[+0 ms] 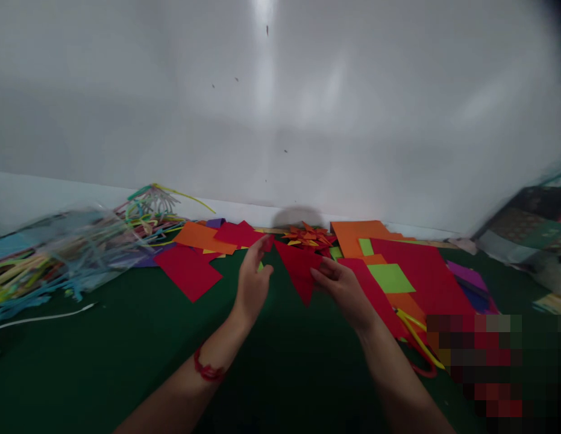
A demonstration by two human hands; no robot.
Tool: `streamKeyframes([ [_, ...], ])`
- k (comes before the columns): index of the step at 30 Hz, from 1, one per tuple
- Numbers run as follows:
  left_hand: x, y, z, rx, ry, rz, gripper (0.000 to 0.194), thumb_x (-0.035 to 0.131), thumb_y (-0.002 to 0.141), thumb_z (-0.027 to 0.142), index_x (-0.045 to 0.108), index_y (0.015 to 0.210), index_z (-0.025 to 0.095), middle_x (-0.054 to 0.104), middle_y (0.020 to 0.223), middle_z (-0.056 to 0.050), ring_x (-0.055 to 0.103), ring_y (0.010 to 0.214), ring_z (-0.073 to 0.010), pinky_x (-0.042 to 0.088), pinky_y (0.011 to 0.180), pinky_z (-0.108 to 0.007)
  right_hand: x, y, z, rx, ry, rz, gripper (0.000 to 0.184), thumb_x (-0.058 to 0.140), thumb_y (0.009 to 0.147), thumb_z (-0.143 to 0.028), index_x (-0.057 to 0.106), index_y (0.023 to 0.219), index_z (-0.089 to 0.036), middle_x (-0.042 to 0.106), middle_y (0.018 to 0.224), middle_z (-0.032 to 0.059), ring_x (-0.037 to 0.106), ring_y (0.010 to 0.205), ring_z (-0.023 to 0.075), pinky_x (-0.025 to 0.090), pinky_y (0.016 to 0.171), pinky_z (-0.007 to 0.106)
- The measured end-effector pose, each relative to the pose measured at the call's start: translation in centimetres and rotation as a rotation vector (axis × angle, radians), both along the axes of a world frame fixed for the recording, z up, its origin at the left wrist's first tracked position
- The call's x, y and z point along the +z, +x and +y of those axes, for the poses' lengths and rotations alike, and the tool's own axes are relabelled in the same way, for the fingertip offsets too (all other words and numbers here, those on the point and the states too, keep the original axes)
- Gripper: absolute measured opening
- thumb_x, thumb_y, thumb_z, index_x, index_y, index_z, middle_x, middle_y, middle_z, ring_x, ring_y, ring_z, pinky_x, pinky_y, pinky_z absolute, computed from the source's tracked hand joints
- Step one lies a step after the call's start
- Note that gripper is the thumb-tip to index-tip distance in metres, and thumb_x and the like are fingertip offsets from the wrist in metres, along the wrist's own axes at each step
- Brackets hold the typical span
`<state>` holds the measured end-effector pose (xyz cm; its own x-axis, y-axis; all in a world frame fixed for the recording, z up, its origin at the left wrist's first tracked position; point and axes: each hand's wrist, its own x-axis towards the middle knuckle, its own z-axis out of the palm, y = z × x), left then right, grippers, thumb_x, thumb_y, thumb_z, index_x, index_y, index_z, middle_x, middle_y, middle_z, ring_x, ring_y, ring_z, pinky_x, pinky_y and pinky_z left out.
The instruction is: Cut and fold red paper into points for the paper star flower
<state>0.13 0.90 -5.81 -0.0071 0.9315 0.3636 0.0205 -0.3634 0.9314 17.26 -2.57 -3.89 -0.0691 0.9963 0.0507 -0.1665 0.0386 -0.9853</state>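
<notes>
My right hand pinches a red paper triangle by its right side, with one point hanging downward. The triangle looks folded. To its left, my left hand is raised with thumb and fingers apart, close to the triangle's upper left corner. A bit of red shows at its fingertips; whether they touch it I cannot tell. A red thread bracelet circles the left wrist. Just beyond the hands lies a pile of folded orange and red paper pieces.
Red paper squares and an orange sheet lie left. At right are a large red sheet, a green square and yellow-handled scissors. Pipe cleaners in a plastic bag stand far left. A white wall rises behind.
</notes>
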Motion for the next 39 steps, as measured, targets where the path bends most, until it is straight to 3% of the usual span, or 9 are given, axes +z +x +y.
streamKeyframes([
  [3,-0.1,0.8,-0.5,-0.133,-0.063,0.049,0.073,0.051,0.07,0.01,0.02,0.135,0.022,0.032,0.137,-0.012,0.038,0.121,-0.0252,0.036,0.096,-0.04,-0.2,0.1,0.2,-0.023,-0.018,0.011,0.032,0.066,0.068,-0.033,0.062,0.098,-0.023,0.068,0.088,0.0023,0.063,0.083,0.0219,0.052,0.069,0.034],
  [5,0.1,1.2,-1.2,-0.01,0.064,0.215,0.078,0.053,0.072,0.011,0.012,0.137,0.023,0.022,0.142,-0.012,0.026,0.127,-0.0261,0.03,0.1,-0.043,-0.4,0.3,0.4,-0.061,-0.044,0.011,0.034,0.067,0.067,-0.032,0.062,0.099,-0.023,0.068,0.085,0.0022,0.064,0.078,0.0213,0.052,0.067,0.033],
  [8,0.6,1.3,-2.1,0.145,0.384,0.599,0.069,0.05,0.071,0.001,0.028,0.133,0.024,0.015,0.144,-0.007,0.012,0.131,-0.0274,0.014,0.105,-0.048,-0.6,0.5,0.5,-0.087,-0.068,0.014,0.037,0.067,0.067,-0.033,0.061,0.102,-0.023,0.068,0.082,0.0022,0.064,0.071,0.0202,0.052,0.064,0.033],
  [11,0.7,1.1,-2.3,0.067,0.486,0.808,0.053,0.047,0.075,0.001,0.045,0.122,0.024,0.036,0.136,-0.007,0.029,0.126,-0.0267,0.016,0.104,-0.048,-0.4,0.3,0.4,-0.065,-0.059,0.025,0.033,0.064,0.07,-0.036,0.062,0.1,-0.023,0.068,0.084,0.0029,0.064,0.072,0.02,0.052,0.062,0.032],
  [15,0.8,0.7,-1.8,-0.031,0.24,0.61,0.027,0.042,0.084,0.017,0.059,0.104,0.02,0.065,0.096,-0.006,0.06,0.088,-0.0193,0.044,0.081,-0.031,0.3,-0.1,0.0,-0.052,-0.002,-0.04,0.036,0.053,0.076,-0.045,0.061,0.104,-0.024,0.066,0.089,0.005,0.061,0.077,0.0205,0.05,0.057,0.03],
  [19,1.6,0.5,-1.4,-0.128,-0.112,0.259,0.032,0.044,0.084,0.035,0.066,0.069,0.016,0.068,0.069,-0.003,0.062,0.071,-0.0187,0.047,0.069,-0.028,0.4,0.0,0.0,-0.201,0.114,-0.313,0.034,0.058,0.072,-0.044,0.063,0.099,-0.024,0.064,0.089,0.0037,0.058,0.074,0.0175,0.044,0.052,0.024],
  [22,1.7,0.5,-1.3,-0.273,-0.265,0.046,0.027,0.05,0.08,0.036,0.066,0.077,0.014,0.068,0.071,-0.004,0.063,0.072,-0.0194,0.048,0.071,-0.03,0.0,0.0,0.2,-0.177,0.118,-0.344,0.03,0.06,0.071,-0.043,0.064,0.093,-0.022,0.065,0.082,0.0036,0.059,0.074,0.0181,0.045,0.057,0.026],
  [27,1.6,0.6,-1.2,-0.476,-0.261,-0.013,0.031,0.061,0.069,0.021,0.062,0.1,0.016,0.066,0.096,-0.006,0.06,0.092,-0.0221,0.044,0.083,-0.035,-0.8,0.2,0.6,-0.187,0.104,-0.307,0.029,0.061,0.07,-0.041,0.066,0.088,-0.02,0.068,0.086,0.0053,0.061,0.082,0.0216,0.048,0.069,0.032],
  [39,1.2,0.3,-1.0,-0.211,-0.211,0.085,0.02,0.056,0.071,0.023,0.064,0.087,0.014,0.067,0.08,-0.003,0.061,0.073,-0.0182,0.048,0.065,-0.027,-0.9,-0.2,0.6,-0.213,0.086,-0.353,0.036,0.062,0.068,-0.044,0.064,0.095,-0.02,0.067,0.088,0.0058,0.06,0.083,0.0216,0.048,0.069,0.032],
])
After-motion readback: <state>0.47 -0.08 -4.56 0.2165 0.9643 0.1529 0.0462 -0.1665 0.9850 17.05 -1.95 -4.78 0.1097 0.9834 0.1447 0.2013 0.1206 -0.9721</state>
